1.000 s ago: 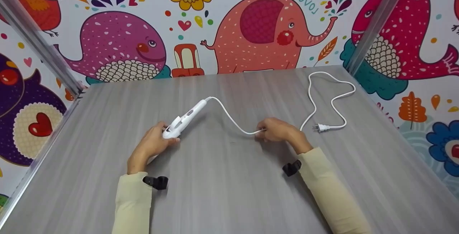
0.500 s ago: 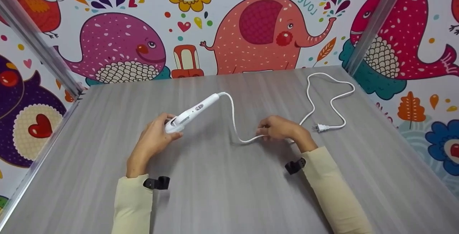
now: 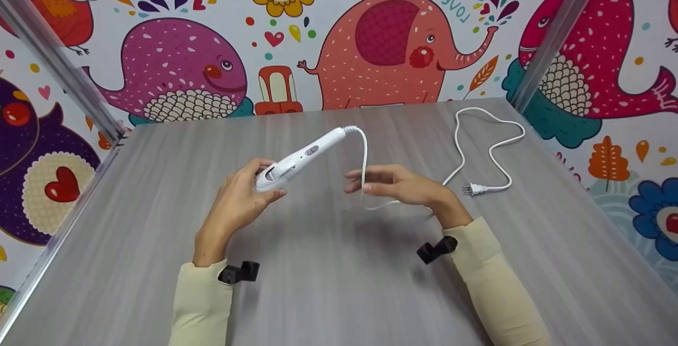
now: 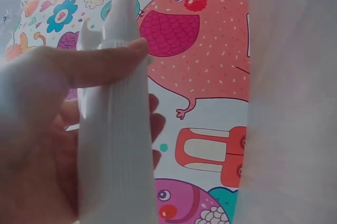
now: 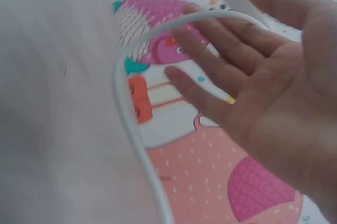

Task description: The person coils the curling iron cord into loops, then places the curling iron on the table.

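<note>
Appliance, lower end in hold of L grip; R grip wide, nr cord.

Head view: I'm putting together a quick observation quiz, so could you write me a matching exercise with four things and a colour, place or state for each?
Things:
1. White appliance
2. Plug
3. Right hand
4. Sleeves

Colours, places or states:
A. Pale yellow
B. Fingers extended, at the cord
C. Held by the left hand
D. Lying on the tabletop, prongs showing

Right pairs: 1-C, 2-D, 3-B, 4-A
</note>
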### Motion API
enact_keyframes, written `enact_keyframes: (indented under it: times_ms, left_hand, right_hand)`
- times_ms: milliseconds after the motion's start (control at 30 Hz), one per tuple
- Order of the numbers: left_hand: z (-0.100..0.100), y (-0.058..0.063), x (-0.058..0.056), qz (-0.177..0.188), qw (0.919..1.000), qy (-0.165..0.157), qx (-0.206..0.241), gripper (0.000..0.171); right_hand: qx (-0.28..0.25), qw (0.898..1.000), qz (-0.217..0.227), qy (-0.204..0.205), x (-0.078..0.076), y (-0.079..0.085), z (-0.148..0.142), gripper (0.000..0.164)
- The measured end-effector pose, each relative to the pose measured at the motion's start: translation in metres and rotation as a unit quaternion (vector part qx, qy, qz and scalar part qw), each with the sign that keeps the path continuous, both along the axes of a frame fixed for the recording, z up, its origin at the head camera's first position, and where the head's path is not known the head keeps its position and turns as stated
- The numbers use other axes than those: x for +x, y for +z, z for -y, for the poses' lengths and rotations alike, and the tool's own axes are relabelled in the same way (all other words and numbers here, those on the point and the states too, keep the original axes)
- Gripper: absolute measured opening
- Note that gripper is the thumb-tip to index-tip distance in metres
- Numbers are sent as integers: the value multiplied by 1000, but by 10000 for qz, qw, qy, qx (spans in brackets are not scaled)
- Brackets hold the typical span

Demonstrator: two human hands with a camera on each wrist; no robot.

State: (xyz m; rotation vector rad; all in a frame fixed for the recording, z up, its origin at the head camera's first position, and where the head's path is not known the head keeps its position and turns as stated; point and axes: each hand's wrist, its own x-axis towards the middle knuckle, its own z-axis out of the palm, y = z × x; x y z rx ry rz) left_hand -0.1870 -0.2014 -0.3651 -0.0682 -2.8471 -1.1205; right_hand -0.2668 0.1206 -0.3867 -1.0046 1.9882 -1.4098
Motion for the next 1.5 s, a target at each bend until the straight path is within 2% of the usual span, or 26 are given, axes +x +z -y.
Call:
enact_keyframes:
  times_ms: [100, 167, 267, 367, 433, 500, 567, 633, 733, 900, 1033, 1267, 1400, 1500]
  left_hand:
    - [-1, -5, -2, -87, 9999, 23, 91, 55]
    - [-3, -8, -3, -157, 9998, 68, 126, 55]
    - [-5, -11, -5, -373, 9991, 145, 114, 54]
    - [-7, -13, -6, -709, 9973, 209, -3, 53]
    - [-9, -13, -6, -908, 9956, 224, -93, 54]
    - [-9, -13, -6, -1049, 9941, 227, -133, 55]
    - [-9, -14, -5, -1125, 9933, 211, -128, 57]
    - [-9, -14, -5, -1217, 9924, 165, -83, 57]
    - [-9, -13, -4, -1347, 9909, 35, 8, 55]
    - [-9, -12, -3, -1585, 9866, -329, 212, 51]
    - [-9, -10, -1, -1748, 9820, -627, 340, 46]
    - [-12, -6, 1, -1773, 9787, -992, 307, 42]
    - [-13, -4, 4, -1634, 9795, -1151, 235, 42]
    - [-13, -3, 6, -1423, 9821, -1216, 213, 41]
  right_hand:
    - [-706, 9958, 438, -374, 3, 2, 5, 34]
    - [-1215, 9872, 730, -735, 6, 3, 10, 33]
    - [-2066, 9627, 1188, -1283, 11, 7, 17, 30]
    - [-2705, 9361, 1429, -1737, 14, 12, 22, 28]
    - [-2937, 9238, 1528, -1925, 16, 15, 23, 30]
    - [-3063, 9175, 1585, -1981, 17, 16, 23, 31]
    - [-3089, 9184, 1562, -1919, 17, 16, 23, 32]
    - [-3116, 9232, 1507, -1672, 16, 14, 21, 32]
    - [-3218, 9302, 1456, -1002, 15, 11, 17, 32]
    - [-3471, 9259, 1446, 376, 11, 7, 13, 31]
    - [-3276, 9312, 1235, 1010, 9, 5, 13, 30]
    - [-2547, 9534, 897, 1345, 7, 5, 9, 31]
    - [-1875, 9719, 640, 1267, 5, 5, 3, 32]
    - [-1323, 9843, 453, 1075, 3, 5, -1, 39]
